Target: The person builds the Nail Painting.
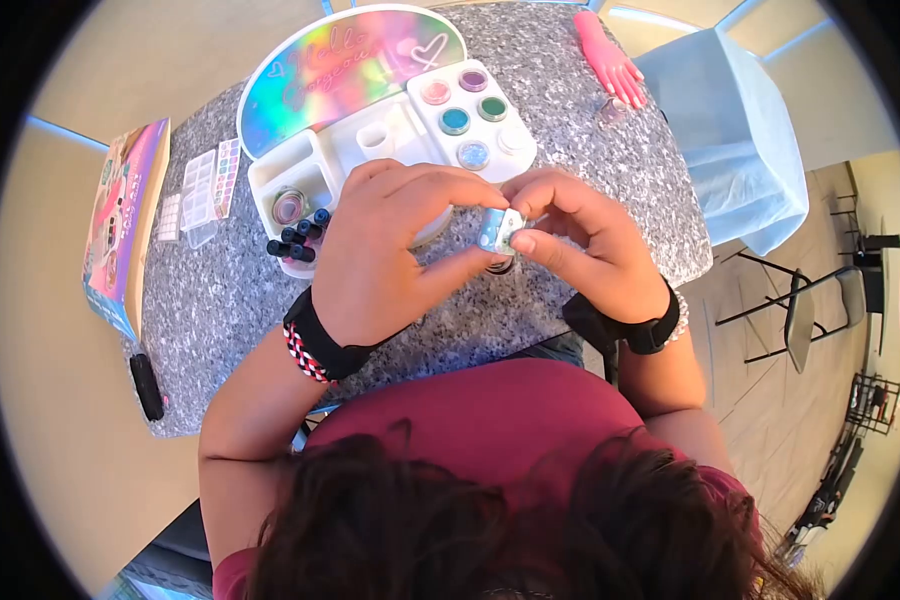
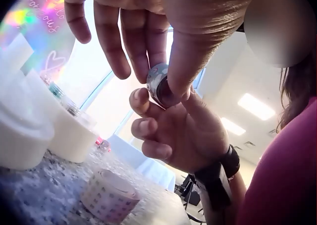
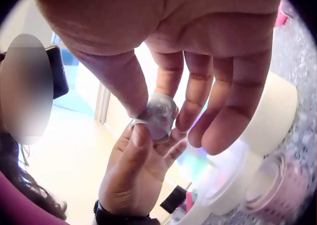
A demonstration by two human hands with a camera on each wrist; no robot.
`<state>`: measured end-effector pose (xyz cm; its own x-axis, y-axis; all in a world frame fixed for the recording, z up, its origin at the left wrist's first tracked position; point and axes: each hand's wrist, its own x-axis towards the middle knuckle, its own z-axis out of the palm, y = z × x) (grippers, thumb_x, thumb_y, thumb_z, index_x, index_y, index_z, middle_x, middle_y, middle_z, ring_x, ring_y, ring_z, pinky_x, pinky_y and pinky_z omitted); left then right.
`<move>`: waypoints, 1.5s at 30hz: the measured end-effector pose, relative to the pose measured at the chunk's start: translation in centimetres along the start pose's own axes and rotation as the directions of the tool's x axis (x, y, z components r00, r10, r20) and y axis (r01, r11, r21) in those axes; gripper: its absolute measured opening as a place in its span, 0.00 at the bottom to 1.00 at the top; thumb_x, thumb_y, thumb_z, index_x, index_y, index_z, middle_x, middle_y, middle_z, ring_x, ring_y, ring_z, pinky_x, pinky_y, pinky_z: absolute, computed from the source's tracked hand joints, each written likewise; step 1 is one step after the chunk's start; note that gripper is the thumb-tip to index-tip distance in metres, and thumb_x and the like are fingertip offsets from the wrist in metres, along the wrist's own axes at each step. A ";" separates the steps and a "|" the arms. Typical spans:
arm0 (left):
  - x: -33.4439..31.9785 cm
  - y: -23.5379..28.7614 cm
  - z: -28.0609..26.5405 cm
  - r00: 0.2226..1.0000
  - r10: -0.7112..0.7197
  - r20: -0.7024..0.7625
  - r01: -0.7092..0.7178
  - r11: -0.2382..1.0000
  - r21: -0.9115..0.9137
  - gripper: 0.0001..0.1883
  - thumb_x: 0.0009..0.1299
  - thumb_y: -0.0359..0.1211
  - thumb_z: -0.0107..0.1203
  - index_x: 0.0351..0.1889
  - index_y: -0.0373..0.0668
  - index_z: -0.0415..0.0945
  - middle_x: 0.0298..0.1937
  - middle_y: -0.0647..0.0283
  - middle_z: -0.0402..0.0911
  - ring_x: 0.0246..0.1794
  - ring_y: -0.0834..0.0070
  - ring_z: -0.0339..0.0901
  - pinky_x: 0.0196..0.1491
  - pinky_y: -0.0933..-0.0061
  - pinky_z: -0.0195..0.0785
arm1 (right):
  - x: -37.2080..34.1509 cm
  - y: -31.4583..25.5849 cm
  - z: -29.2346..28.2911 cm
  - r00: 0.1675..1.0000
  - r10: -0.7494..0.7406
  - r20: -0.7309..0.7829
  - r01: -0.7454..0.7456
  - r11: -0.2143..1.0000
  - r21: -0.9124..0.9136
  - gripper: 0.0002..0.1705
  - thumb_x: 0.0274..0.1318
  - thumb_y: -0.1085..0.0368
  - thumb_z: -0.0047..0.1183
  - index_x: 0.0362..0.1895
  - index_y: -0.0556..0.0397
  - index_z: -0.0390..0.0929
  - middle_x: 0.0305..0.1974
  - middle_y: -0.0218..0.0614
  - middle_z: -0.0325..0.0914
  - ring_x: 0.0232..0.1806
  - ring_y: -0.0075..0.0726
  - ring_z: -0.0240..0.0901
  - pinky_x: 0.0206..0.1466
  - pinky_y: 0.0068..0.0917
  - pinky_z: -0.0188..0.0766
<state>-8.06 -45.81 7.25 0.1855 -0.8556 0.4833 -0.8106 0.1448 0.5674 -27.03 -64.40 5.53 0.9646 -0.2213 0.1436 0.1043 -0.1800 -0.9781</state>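
Observation:
A small patterned roll (image 1: 501, 229), blue and white, is held between both hands over the table's near part. My left hand (image 1: 395, 250) pinches its left side between thumb and fingers. On its right side, the thumb and index finger of my right hand (image 1: 595, 245) grip it. The left wrist view shows the roll (image 2: 159, 84) as a curled band with a dark opening, and the right wrist view shows the roll (image 3: 159, 117) with thumbs of both hands on it. A pale roll with small printed marks (image 2: 110, 195) rests on the speckled table in the left wrist view.
A white organizer (image 1: 355, 150) with a shiny lid (image 1: 320, 75), glitter jars (image 1: 455, 121) and dark-capped bottles (image 1: 295, 238) stands beyond the hands. Left are clear trays (image 1: 199, 190) and a colourful box (image 1: 125, 225). A pink model hand (image 1: 610, 60) lies at the back right.

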 end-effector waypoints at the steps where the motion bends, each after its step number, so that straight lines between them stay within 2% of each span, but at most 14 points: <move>1: -0.1 -0.2 0.1 1.000 0.004 -0.004 -0.004 1.000 0.010 0.22 0.62 0.34 0.81 0.55 0.51 0.91 0.57 0.68 0.96 0.56 0.64 0.90 0.64 0.58 0.72 | -0.2 0.2 0.5 0.990 0.140 0.000 -0.137 0.965 0.224 0.13 0.77 0.71 0.67 0.60 0.53 0.80 0.56 0.34 0.85 0.53 0.26 0.83 0.52 0.24 0.78; 4: -0.1 0.1 0.0 0.998 0.054 -0.011 -0.053 0.995 0.082 0.21 0.62 0.35 0.82 0.53 0.53 0.90 0.54 0.72 0.96 0.55 0.67 0.90 0.66 0.57 0.70 | 0.1 0.0 2.3 0.988 0.135 -0.075 -0.085 0.880 0.466 0.19 0.76 0.71 0.69 0.64 0.53 0.76 0.51 0.30 0.86 0.50 0.20 0.83 0.49 0.19 0.77; 10: -0.3 0.5 0.9 0.989 0.140 -0.038 -0.131 0.973 0.189 0.19 0.62 0.36 0.82 0.51 0.57 0.91 0.51 0.77 0.95 0.54 0.71 0.90 0.68 0.55 0.68 | 0.3 0.0 3.4 0.980 0.187 -0.069 -0.157 0.937 0.313 0.25 0.74 0.67 0.72 0.67 0.54 0.75 0.55 0.32 0.86 0.52 0.21 0.82 0.51 0.22 0.79; 14: 0.0 0.2 0.3 0.988 0.125 -0.092 -0.113 0.986 0.122 0.21 0.62 0.38 0.83 0.53 0.54 0.91 0.53 0.71 0.94 0.59 0.66 0.88 0.72 0.53 0.69 | 1.0 -0.2 2.7 0.979 0.204 -0.025 -0.173 0.882 0.439 0.28 0.75 0.68 0.69 0.72 0.56 0.74 0.59 0.35 0.86 0.54 0.25 0.84 0.54 0.24 0.81; 16: -0.3 -0.5 0.6 0.994 0.019 -0.111 -0.029 0.996 -0.089 0.23 0.62 0.39 0.84 0.55 0.51 0.91 0.58 0.67 0.91 0.63 0.64 0.86 0.74 0.53 0.68 | 1.6 -0.2 1.9 0.965 0.187 0.182 -0.254 0.510 0.822 0.36 0.77 0.69 0.60 0.83 0.62 0.65 0.67 0.47 0.80 0.59 0.35 0.82 0.61 0.34 0.83; 20: -0.5 -1.2 1.3 0.994 -0.103 -0.025 0.080 0.879 -0.470 0.27 0.65 0.41 0.84 0.60 0.46 0.89 0.73 0.56 0.80 0.74 0.61 0.77 0.80 0.54 0.65 | 2.1 1.4 2.7 0.986 0.116 0.124 -0.169 0.609 0.775 0.38 0.74 0.73 0.59 0.84 0.63 0.64 0.66 0.50 0.82 0.59 0.38 0.84 0.64 0.36 0.82; 24: -0.5 -1.2 1.3 0.997 -0.074 -0.029 0.052 0.879 -0.474 0.26 0.69 0.41 0.82 0.63 0.46 0.88 0.74 0.56 0.78 0.77 0.61 0.74 0.80 0.55 0.64 | 2.3 1.7 2.5 0.998 0.028 0.062 -0.064 0.692 0.719 0.31 0.74 0.78 0.60 0.78 0.58 0.72 0.58 0.43 0.91 0.54 0.33 0.90 0.59 0.29 0.85; 26: -0.3 -0.8 1.2 0.977 -0.108 -0.182 0.016 0.894 -0.447 0.23 0.66 0.34 0.82 0.59 0.47 0.91 0.70 0.58 0.82 0.71 0.61 0.80 0.76 0.57 0.71 | 2.2 1.2 2.1 0.999 0.045 0.031 -0.053 0.701 0.712 0.29 0.74 0.77 0.61 0.76 0.57 0.73 0.55 0.42 0.92 0.51 0.32 0.90 0.57 0.28 0.84; 28: -0.4 -0.9 0.7 0.971 -0.116 -0.209 0.029 0.926 -0.377 0.22 0.67 0.34 0.82 0.59 0.45 0.90 0.70 0.57 0.82 0.71 0.60 0.80 0.76 0.57 0.71 | 1.8 1.1 1.1 0.986 0.101 -0.130 -0.019 0.856 0.517 0.25 0.73 0.76 0.63 0.70 0.57 0.74 0.53 0.42 0.93 0.48 0.28 0.88 0.54 0.27 0.84; 32: -0.6 -1.4 0.8 0.958 -0.157 -0.239 0.076 0.946 -0.315 0.21 0.70 0.36 0.81 0.59 0.42 0.89 0.70 0.55 0.85 0.72 0.59 0.81 0.75 0.56 0.72 | 1.1 -0.1 -0.2 0.968 -0.071 -0.241 0.196 0.815 0.545 0.22 0.74 0.74 0.66 0.66 0.58 0.74 0.52 0.42 0.93 0.48 0.27 0.87 0.54 0.26 0.82; 36: -0.7 -1.1 1.3 0.978 -0.146 -0.147 0.077 0.914 -0.399 0.21 0.72 0.36 0.80 0.60 0.42 0.89 0.71 0.55 0.87 0.74 0.59 0.81 0.75 0.56 0.72 | 1.2 -2.3 2.4 0.923 -0.150 -0.355 0.217 0.963 0.157 0.21 0.78 0.69 0.64 0.67 0.58 0.74 0.53 0.39 0.91 0.51 0.24 0.84 0.54 0.27 0.81; 40: -0.6 -1.1 1.2 0.969 -0.156 -0.193 0.065 0.910 -0.410 0.21 0.71 0.35 0.80 0.60 0.43 0.89 0.71 0.56 0.87 0.74 0.60 0.81 0.76 0.56 0.72 | 1.1 -2.2 2.8 0.908 -0.052 -0.416 0.187 0.938 0.291 0.22 0.78 0.69 0.64 0.69 0.57 0.74 0.50 0.33 0.89 0.48 0.22 0.82 0.53 0.27 0.80; 42: -0.6 -1.1 1.0 0.970 -0.140 -0.197 0.049 0.913 -0.404 0.22 0.70 0.34 0.80 0.60 0.43 0.89 0.71 0.57 0.87 0.74 0.60 0.81 0.76 0.56 0.72 | 0.9 -2.3 2.7 0.980 0.122 -0.159 -0.053 0.924 0.379 0.22 0.79 0.70 0.62 0.71 0.56 0.74 0.47 0.29 0.87 0.45 0.20 0.80 0.51 0.24 0.78; 45: -0.4 -0.7 0.5 0.978 -0.127 -0.168 0.060 0.933 -0.356 0.23 0.67 0.34 0.82 0.59 0.43 0.89 0.70 0.57 0.88 0.72 0.60 0.82 0.74 0.57 0.73 | 0.9 -2.0 2.9 0.976 0.147 -0.159 -0.064 0.897 0.437 0.25 0.77 0.73 0.61 0.73 0.56 0.72 0.47 0.29 0.87 0.44 0.19 0.79 0.49 0.21 0.76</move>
<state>-7.88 -45.83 6.30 0.3773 -0.7716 0.5122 -0.5470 0.2606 0.7955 -25.64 -61.43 7.17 0.9185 -0.3949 0.0202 0.1376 0.2715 -0.9526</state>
